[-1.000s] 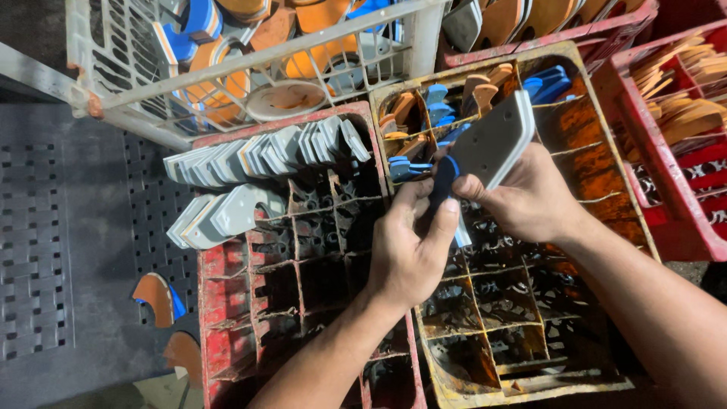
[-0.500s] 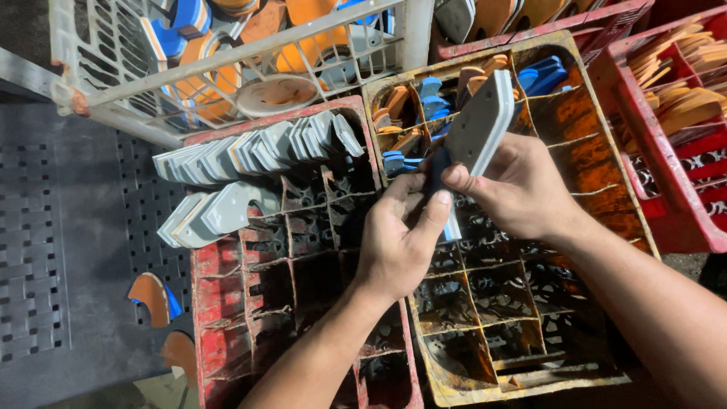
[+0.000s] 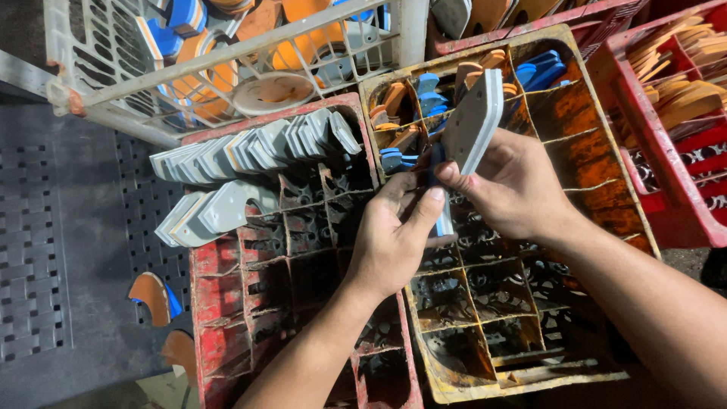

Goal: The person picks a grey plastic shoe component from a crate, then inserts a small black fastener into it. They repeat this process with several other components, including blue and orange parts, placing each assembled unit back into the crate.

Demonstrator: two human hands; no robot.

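Observation:
My right hand (image 3: pixel 517 184) grips a flat grey sole-shaped piece (image 3: pixel 474 120), held upright over the yellow divided crate (image 3: pixel 606 189). My left hand (image 3: pixel 394 242) is pressed against it from the left, fingers closed on a narrow blue-and-white piece (image 3: pixel 441 212) between the two hands. Both hands hover above the seam between the yellow crate and the red divided crate (image 3: pixel 219 288). Rows of grey sole pieces (image 3: pixel 250 148) stand in the red crate's far compartments. Blue and orange pieces (image 3: pixel 424 95) fill the yellow crate's far cells.
A white slatted basket (image 3: pixel 227 68) of orange and blue soles sits at the back. Red crates (image 3: pixel 681 151) with tan pieces stand to the right. Loose orange-and-blue soles (image 3: pixel 155 295) lie on the dark perforated mat (image 3: pixel 45 250) at left.
The grey piece has tilted more upright in my right hand. My left hand has stayed closed against it; both hands remain over the crates.

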